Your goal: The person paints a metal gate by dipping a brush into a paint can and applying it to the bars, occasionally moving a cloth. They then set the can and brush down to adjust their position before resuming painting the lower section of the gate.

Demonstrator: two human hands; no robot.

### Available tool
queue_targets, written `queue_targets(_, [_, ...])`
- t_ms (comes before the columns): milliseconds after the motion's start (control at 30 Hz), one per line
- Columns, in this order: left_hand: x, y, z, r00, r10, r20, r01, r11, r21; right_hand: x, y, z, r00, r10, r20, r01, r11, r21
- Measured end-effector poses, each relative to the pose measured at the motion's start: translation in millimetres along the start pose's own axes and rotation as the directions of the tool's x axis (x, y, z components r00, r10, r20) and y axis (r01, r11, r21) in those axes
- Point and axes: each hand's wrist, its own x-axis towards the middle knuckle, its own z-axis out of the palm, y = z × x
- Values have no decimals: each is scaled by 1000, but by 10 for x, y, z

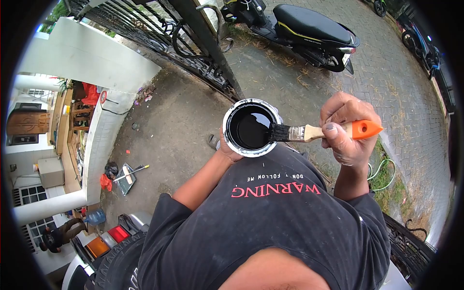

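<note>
My left hand (230, 148) is wrapped around the side of a paint can (227, 140), most of its fingers hidden behind it. Glossy black paint fills the inside, and white and black smears cover the rim. In my right hand (349, 126) is a paintbrush (314, 133) with a pale wooden handle tipped in orange, pinched between thumb and fingers. Its bristles are coated black and overlap the can's right rim, pointing left over the paint.
A black metal gate (208, 53) stands just beyond the can. Behind it are a parked black scooter (309, 29) and a paved road (386, 72). On the concrete at left lies a paint tray with a roller (126, 176). A person (60, 234) holds a water jug near a car.
</note>
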Motion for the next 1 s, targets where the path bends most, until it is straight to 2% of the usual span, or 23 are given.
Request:
queue_targets(300, [-53,-36,-10,1000,10,-10,-11,1000,-19,-15,-37,1,1000,22,7,-22,1000,-4])
queue_targets(433, [-59,-56,-15,1000,13,-11,-14,999,-32,3,-9,-12,994,-78,70,82,995,-58])
queue_targets(633, [-50,-72,5,1000,14,-1,-14,998,-64,15,-15,1,993,-85,85,88,996,-29])
queue_targets(733, [-32,-67,38,1000,15,13,-13,995,-95,-12,-32,10,999,-13,43,13,1000,5])
queue_targets(800, [-35,-54,50,1000,10,17,-8,992,-122,-33,-83,41,995,100,-22,-98,993,66])
queue_targets(900, [-45,-33,49,1000,-14,19,17,985,-169,-49,-43,50,999,46,-2,-45,998,53])
queue_targets(967, [-54,-52,40,1000,-16,8,17,978,-210,-87,-51,46,984,171,-47,-159,968,195])
queue_targets(1000, [-67,-32,38,999,-39,34,47,955,-293,-98,-50,51,970,234,-63,-210,940,268])
